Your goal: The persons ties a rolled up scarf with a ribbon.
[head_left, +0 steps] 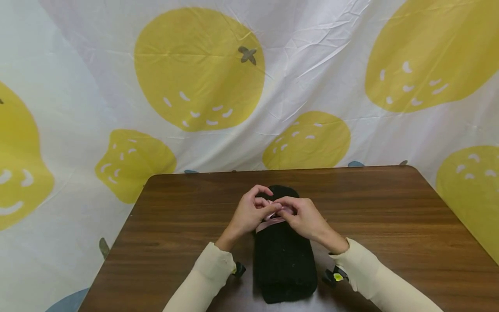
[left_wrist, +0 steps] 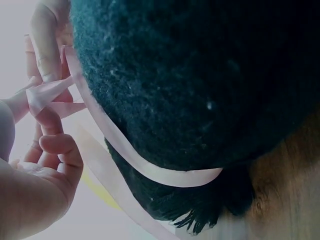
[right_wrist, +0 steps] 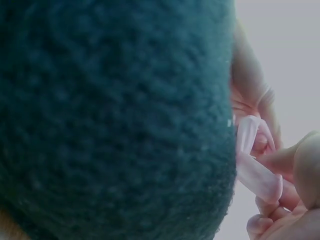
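A rolled black knitted bundle (head_left: 283,255) lies on the brown wooden desk (head_left: 390,216), reaching from the near edge toward the middle, about midway between the left and right edges. A pink ribbon (head_left: 269,224) crosses it near its far end. The left hand (head_left: 249,213) and the right hand (head_left: 302,216) meet above that band, fingers curled, each pinching the ribbon. Cream sleeves (head_left: 208,271) cover both forearms. Behind the far edge hangs a white cloth backdrop (head_left: 319,65) printed with yellow fruit.
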The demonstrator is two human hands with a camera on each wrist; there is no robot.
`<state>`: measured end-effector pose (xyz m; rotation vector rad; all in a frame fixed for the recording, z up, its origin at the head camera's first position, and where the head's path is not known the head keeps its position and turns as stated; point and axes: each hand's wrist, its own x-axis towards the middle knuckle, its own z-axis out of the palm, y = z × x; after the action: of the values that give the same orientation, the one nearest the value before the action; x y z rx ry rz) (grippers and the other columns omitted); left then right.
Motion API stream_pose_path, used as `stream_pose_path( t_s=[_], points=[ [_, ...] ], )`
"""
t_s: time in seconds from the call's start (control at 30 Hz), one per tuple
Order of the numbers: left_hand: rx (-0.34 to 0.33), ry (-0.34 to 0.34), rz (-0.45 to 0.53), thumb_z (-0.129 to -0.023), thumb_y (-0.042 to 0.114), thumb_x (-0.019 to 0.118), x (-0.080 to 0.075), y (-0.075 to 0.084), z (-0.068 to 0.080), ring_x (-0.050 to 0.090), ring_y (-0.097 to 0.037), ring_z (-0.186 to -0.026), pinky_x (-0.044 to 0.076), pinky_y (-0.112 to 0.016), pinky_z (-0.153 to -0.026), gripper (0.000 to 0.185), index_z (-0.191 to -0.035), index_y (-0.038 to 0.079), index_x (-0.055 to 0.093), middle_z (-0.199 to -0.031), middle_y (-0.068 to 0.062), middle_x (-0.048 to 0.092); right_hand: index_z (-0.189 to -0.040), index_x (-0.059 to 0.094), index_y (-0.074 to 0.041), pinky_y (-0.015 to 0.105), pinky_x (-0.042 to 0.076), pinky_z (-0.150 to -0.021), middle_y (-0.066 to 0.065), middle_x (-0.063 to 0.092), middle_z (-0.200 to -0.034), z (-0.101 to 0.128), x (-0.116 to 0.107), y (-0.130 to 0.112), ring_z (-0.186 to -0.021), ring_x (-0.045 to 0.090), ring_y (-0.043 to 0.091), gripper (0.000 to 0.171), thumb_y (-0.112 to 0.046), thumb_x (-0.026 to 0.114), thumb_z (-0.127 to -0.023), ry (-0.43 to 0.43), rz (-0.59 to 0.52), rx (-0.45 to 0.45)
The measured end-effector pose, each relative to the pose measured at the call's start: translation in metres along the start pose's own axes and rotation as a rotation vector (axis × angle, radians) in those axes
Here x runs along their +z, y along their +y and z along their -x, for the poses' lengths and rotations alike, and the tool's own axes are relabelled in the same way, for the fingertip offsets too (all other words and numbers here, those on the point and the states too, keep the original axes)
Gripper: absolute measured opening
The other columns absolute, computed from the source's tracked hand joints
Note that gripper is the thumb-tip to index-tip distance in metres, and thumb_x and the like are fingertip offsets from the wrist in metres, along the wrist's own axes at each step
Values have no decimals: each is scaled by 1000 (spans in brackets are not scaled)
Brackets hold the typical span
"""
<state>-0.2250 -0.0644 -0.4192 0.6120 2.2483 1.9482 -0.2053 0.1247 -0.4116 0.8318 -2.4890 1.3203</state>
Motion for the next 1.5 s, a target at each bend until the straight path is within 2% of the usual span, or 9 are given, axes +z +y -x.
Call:
stream_pose_path(
  t_s=[0.17,0.37,0.57,0.67,0.87,1.03,1.2,1.27,1.5],
  points=[
    [13,-12,29,-91,7,70,-3,3,0,69,-34,-78,54,-23,-67,33,-116,-6,53,-89,-26,70,-97,74,-6,23,44,-57,-2,66,-77,0,1,2,-62,50,4,12,0,68,-90,46,35,-30],
    [53,-20,11,-91,0,66,-7,-3,1,63,-10,-79,52,-21,-72,28,-116,-9,55,-97,-24,68,-92,74,-6,24,43,-59,1,63,-89,-1,-1,4,-67,49,7,8,0,69,-88,60,63,-19],
    [91,-6,-12,-91,-3,64,-7,-4,2,63,-12,-83,52,-20,-75,25,-113,-9,56,-99,-23,66,-85,72,-9,25,45,-62,3,61,-94,-3,-6,3,-71,52,11,9,-6,67,-92,-12,18,82],
    [96,-8,-32,-92,-3,64,-5,-3,2,63,-14,-84,53,-21,-75,23,-114,-8,56,-100,-20,65,-85,73,-8,25,46,-64,5,63,-96,-5,-10,3,-75,54,14,12,-9,65,-94,-65,-53,168],
    [107,-9,-79,-93,1,65,-1,-3,3,65,-24,-89,53,-24,-78,23,-114,-6,57,-103,-18,66,-101,71,7,21,52,-72,9,65,-103,-8,-17,4,-86,59,12,23,-12,60,-95,-161,-373,415],
    [125,-10,-136,-94,2,65,2,3,5,66,-31,-91,54,-31,-79,22,-113,-5,58,-103,-19,66,-100,72,7,23,49,-73,1,68,-101,-9,-19,6,-87,58,12,25,-12,57,-97,-198,-565,498],
    [110,-25,-135,-93,-1,63,1,24,12,65,-30,-90,54,-33,-81,18,-111,-4,58,-103,-22,66,-101,73,5,21,49,-76,-2,68,-101,-7,-21,8,-90,59,11,23,-4,52,-97,-219,-756,485],
    [108,-24,-117,-93,-2,63,1,30,14,65,-27,-88,54,-32,-81,17,-110,-4,58,-102,-22,66,-106,71,7,21,50,-77,-2,68,-100,-7,-21,9,-91,60,10,23,-3,52,-97,-225,-744,453],
    [83,-22,-87,-94,2,65,0,3,4,64,-24,-88,53,-28,-81,23,-114,-5,57,-103,-21,67,-112,65,11,24,52,-82,1,69,-100,-5,-19,13,-93,61,13,29,-13,64,-96,-225,-574,361]
  ],
)
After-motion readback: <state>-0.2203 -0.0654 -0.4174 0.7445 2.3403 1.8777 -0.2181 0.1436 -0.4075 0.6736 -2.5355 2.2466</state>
